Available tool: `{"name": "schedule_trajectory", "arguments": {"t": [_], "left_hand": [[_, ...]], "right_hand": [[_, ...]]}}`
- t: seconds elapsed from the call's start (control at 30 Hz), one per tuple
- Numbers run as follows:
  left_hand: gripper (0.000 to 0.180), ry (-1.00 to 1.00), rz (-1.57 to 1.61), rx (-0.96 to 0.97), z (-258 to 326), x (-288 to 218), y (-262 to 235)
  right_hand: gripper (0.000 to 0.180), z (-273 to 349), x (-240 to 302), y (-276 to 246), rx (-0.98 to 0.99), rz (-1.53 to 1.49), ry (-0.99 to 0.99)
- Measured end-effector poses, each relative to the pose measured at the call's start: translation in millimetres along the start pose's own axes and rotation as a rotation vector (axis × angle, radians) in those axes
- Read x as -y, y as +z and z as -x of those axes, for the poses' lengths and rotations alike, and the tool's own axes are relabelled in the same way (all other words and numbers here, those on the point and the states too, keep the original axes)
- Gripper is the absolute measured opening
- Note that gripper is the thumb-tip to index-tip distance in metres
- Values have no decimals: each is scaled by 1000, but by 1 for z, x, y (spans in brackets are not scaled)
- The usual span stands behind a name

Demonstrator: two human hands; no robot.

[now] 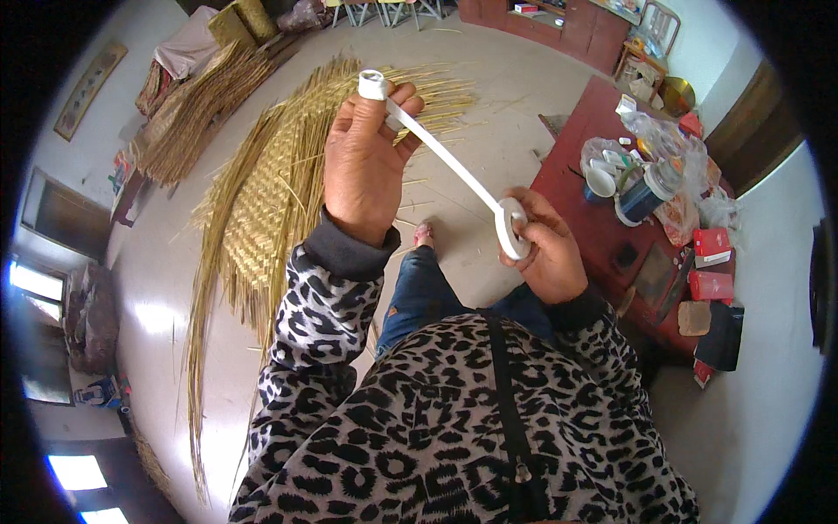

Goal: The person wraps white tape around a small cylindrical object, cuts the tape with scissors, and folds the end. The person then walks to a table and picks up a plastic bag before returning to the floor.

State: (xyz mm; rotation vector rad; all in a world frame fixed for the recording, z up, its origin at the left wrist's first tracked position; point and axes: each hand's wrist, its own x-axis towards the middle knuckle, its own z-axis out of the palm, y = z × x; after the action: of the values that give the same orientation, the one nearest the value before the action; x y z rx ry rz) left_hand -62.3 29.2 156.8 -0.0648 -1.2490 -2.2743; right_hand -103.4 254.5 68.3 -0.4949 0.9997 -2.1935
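My left hand (pixel 365 170) is raised with its thumb up and its fingers loosely bent apart behind it. White tape (pixel 373 86) is wrapped round the tip of the thumb. From there a taut strip of the tape (pixel 449 162) slants down to the right, passing the left fingers. It joins a flat white tape roll (pixel 511 229), which my right hand (pixel 554 249) grips between thumb and fingers. Beyond and below my hands, a partly woven mat of straw-coloured strips (pixel 262 218) lies on the floor, its long loose ends spreading outward.
On the right stands a red table (pixel 567 166) with a blue jar (pixel 646 196), a cup (pixel 599 183), plastic bags and red boxes (pixel 711 284). Bundled strips (pixel 196 118) lean at the far left. A red cabinet (pixel 559 31) and stool legs are at the back.
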Motion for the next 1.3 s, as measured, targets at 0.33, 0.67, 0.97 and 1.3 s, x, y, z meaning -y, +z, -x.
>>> {"name": "schedule_trajectory", "arguments": {"t": [0.33,0.67,0.97,1.3], "left_hand": [[40,-87,-59,118,0,3,-22],[31,-182,-40,143,-1,4,-34],[23,-2,-337,53,7,15,-32],[17,-28,-340,78,14,27,-40]], "right_hand": [[22,12,3,-5,144,45,228],[22,21,10,-9,345,110,223],[19,31,55,26,393,318,115],[16,17,80,60,427,269,17]]}}
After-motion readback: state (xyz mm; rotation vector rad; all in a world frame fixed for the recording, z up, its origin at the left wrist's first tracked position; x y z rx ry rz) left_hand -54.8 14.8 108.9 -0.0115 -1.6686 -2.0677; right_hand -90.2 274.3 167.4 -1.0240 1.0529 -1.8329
